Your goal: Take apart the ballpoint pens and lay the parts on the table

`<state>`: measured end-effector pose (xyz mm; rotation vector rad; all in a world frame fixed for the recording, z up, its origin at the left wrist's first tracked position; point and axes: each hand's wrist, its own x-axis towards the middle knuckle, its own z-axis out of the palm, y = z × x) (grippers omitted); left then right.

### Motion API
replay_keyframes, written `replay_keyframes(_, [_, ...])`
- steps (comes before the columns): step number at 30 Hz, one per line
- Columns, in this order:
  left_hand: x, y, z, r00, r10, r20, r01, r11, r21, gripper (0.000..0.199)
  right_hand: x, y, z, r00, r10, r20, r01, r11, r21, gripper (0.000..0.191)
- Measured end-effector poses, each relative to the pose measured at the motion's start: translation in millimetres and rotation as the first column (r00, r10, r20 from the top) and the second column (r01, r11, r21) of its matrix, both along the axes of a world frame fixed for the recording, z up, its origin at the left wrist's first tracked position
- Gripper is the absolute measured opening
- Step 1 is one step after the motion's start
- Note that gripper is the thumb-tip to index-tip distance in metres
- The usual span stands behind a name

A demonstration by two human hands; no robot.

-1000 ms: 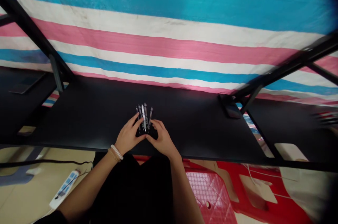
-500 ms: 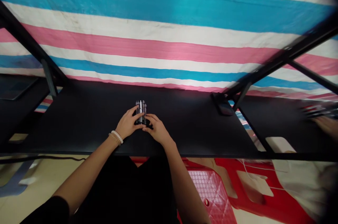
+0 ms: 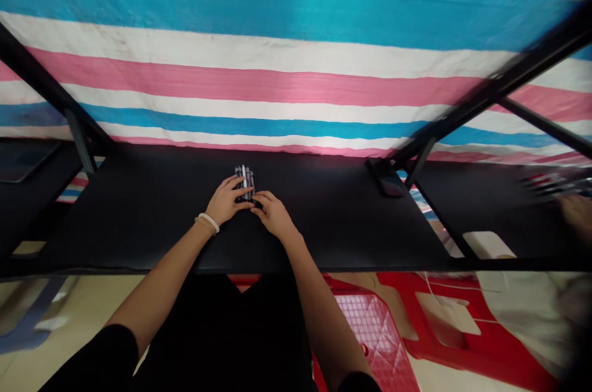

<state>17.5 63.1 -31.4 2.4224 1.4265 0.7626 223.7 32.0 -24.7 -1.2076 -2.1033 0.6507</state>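
Note:
Several pens (image 3: 245,175) lie side by side in a compact row on the black tabletop, tips and ends pointing away from and toward me. One pen in the row is white; the others look dark or grey. My left hand (image 3: 224,200), with a white bracelet at the wrist, reaches over the row from the left, its fingers across the pens and its thumb at their near end. At the near right side of the row, my right hand (image 3: 272,213) has bent fingers and thumb closed against the pens. Fingers cover the pens' lower part.
A dark phone-like object (image 3: 391,181) lies at the tabletop's (image 3: 342,225) right end. Black metal frame bars (image 3: 444,118) slope up at both sides, before a striped sheet (image 3: 277,84). A co-worker's hand (image 3: 576,210) rests by blurred pens at far right. A red stool (image 3: 383,343) stands below.
Both hands and the row of pens have shifted slightly away from me. The pens sit closer together, and the view has tilted a little.

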Motion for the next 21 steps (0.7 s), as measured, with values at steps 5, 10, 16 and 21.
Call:
replay_keyframes(5, [0,-1,1.6,1.000,0.011,0.008,-0.011,0.999,-0.033,0.050,1,-3,-1.4,0.992,-0.024,0.125,0.017,0.998,0.062,0.021])
replay_keyframes(10, [2,-4,1.9,0.999,0.030,0.013,-0.029,0.999,-0.019,0.050,12,-11,2.9,0.980,-0.135,0.148,0.124,0.989,0.083,0.025])
replay_keyframes(16, [2,-7,4.9,0.995,0.044,0.093,-0.041,0.998,-0.037,0.062,25,-24,7.6,0.922,-0.360,-0.144,0.364,0.931,-0.002,0.017])
replay_keyframes(21, [-3,-13,9.4,0.968,0.126,0.218,-0.089,0.981,-0.171,0.074,31,-44,10.1,0.685,-0.555,-0.472,0.424,0.830,-0.362,0.017])
